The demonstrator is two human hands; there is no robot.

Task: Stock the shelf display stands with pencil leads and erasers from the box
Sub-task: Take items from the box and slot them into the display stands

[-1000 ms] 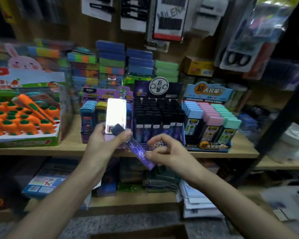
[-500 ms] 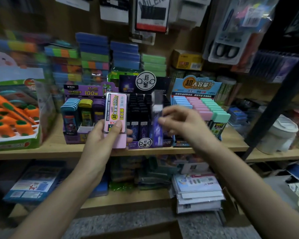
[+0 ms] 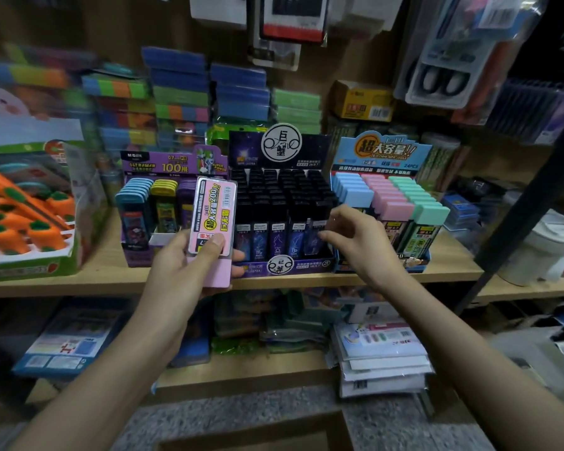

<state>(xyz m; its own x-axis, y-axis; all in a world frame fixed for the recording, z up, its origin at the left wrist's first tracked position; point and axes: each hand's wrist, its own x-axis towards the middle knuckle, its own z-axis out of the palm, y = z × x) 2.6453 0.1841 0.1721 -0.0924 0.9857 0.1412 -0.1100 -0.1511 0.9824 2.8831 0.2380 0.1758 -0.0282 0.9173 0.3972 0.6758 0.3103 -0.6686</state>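
1. The right hand is held with loosely curled fingers, its fingertips at the upper part of the end tube in the front row of the black stand. Whether the tube is pinched or only touched cannot be told.
2. The tube is best pressed straight down until its cap sits level with its neighbours. The fingers should then be lifted clear without the next tube being tipped.
3. The left hand is closed around a pink lead case, with the thumb laid across its face. The case is held upright in front of the shelf, between the purple stand and the black one.
4. The black stand is packed with black-capped lead tubes. No free slot is seen.
5. The blue stand, just right of the black one, is filled with columns of blue, pink and green-capped cases. Its header print resembles the pink case's label, so the case is judged to belong in the pink column.
6. Blue, yellow and purple cases are held in the purple stand, and a low gap is seen at its front.
7. Orange carrot-shaped pieces, probably erasers, are held in a tray at far left.
8. The edge of a cardboard box is seen below. Its contents are hidden.
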